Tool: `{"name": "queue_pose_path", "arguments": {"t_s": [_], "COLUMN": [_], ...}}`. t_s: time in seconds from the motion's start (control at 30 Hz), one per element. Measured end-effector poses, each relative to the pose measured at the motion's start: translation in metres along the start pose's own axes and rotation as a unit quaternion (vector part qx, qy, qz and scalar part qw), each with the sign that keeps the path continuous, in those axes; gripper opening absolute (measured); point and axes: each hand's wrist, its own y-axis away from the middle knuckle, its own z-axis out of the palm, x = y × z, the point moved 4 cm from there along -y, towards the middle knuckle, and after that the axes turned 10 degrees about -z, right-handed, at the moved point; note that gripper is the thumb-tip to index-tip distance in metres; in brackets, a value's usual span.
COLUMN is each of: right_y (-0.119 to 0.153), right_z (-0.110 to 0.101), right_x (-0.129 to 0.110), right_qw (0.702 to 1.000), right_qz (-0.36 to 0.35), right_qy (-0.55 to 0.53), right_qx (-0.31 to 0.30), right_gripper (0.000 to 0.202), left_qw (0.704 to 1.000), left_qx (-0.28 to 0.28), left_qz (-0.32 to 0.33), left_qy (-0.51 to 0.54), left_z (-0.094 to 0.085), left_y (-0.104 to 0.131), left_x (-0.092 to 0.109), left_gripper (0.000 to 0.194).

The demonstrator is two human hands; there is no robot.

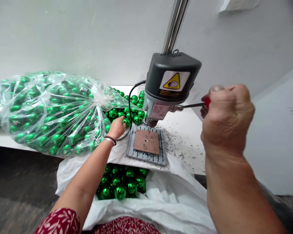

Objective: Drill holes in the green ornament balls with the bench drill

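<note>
My right hand (228,118) is wrapped round the red-knobbed feed handle (207,102) of a small drill press (172,78). The drill bit (149,129) points down above a brown square pad (146,142) with a hole in it, on the grooved metal base (146,157). Left of the drill, my left hand (117,127) is closed on a shiny green ball (126,122) at the edge of a pile of loose green balls (138,119). My fingers are partly hidden behind the hand.
A big clear plastic bag (51,113), knotted and full of green balls, lies on the white table (185,130). Dark shavings litter the table by the drill. A black cable (130,100) loops left of the drill. More green balls (120,191) sit in a white sack (171,191) below.
</note>
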Motion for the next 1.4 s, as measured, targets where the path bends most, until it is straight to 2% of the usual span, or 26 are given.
{"name": "queue_pose_path", "arguments": {"t_s": [0.13,0.2,0.27,0.37,0.47,0.53,0.57,0.63,0.7,0.73,0.8,0.83,0.9,1.07,1.17,1.23,1.4], "right_y": [0.001,0.002,0.002,0.003,0.004,0.004,0.004,0.004,0.004,0.004,0.005,0.005,0.004,0.004,0.004,0.004,0.004], "right_z": [-0.002,-0.001,0.0,0.001,0.003,0.004,0.004,0.005,0.005,0.005,0.005,0.005,0.005,0.003,0.002,0.002,0.001], "right_x": [-0.003,-0.004,-0.004,-0.004,-0.004,-0.004,-0.004,-0.003,-0.003,-0.002,-0.002,-0.002,-0.003,-0.006,-0.007,-0.008,-0.011], "right_qw": [0.999,0.999,0.999,0.999,0.999,0.998,0.998,0.998,0.998,0.997,0.997,0.997,0.997,0.997,0.997,0.996,0.997], "right_qz": [0.047,0.046,0.04,0.028,0.023,0.022,0.02,0.017,0.014,0.013,0.01,0.006,0.002,0.007,-0.008,-0.019,-0.025], "right_qy": [-0.01,-0.022,-0.035,-0.045,-0.047,-0.05,-0.053,-0.057,-0.064,-0.067,-0.071,-0.073,-0.08,-0.071,-0.075,-0.081,-0.072], "right_qx": [0.004,0.006,0.008,0.012,0.015,0.013,0.013,0.015,0.019,0.021,0.022,0.021,0.019,0.019,0.021,0.023,0.024], "right_gripper": [0.031,0.03,0.03,0.029,0.028,0.028,0.027,0.027,0.026,0.026,0.026,0.026,0.027,0.025,0.025,0.025,0.024], "left_qw": [0.998,0.996,0.996,0.998,0.988,0.957,0.927,0.845,0.767,0.742,0.724,0.728,0.754,0.868,0.925,0.943,0.95], "left_qx": [-0.062,-0.086,-0.084,-0.054,-0.011,-0.027,-0.06,-0.155,-0.24,-0.27,-0.303,-0.307,-0.3,-0.241,-0.182,-0.162,-0.158], "left_qz": [-0.022,-0.03,-0.026,-0.019,-0.032,-0.053,-0.064,-0.079,-0.081,-0.08,-0.081,-0.084,-0.081,0.01,0.023,0.017,0.034], "left_qy": [-0.019,-0.021,-0.015,0.033,0.151,0.285,0.364,0.506,0.589,0.608,0.615,0.608,0.579,0.433,0.332,0.291,0.267], "left_z": [0.025,0.035,0.04,0.037,0.023,0.014,0.011,0.007,0.006,0.007,0.01,0.013,0.02,0.028,0.029,0.03,0.036], "left_y": [-0.029,-0.032,-0.03,-0.02,-0.006,0.006,0.013,0.028,0.044,0.051,0.063,0.067,0.072,0.073,0.07,0.069,0.068], "left_x": [0.006,0.004,0.001,-0.005,-0.013,-0.018,-0.02,-0.02,-0.017,-0.015,-0.011,-0.01,-0.007,0.002,0.003,0.002,0.006], "left_gripper": [0.048,0.051,0.056,0.058,0.057,0.058,0.058,0.058,0.06,0.063,0.067,0.068,0.068,0.06,0.064,0.064,0.056]}}
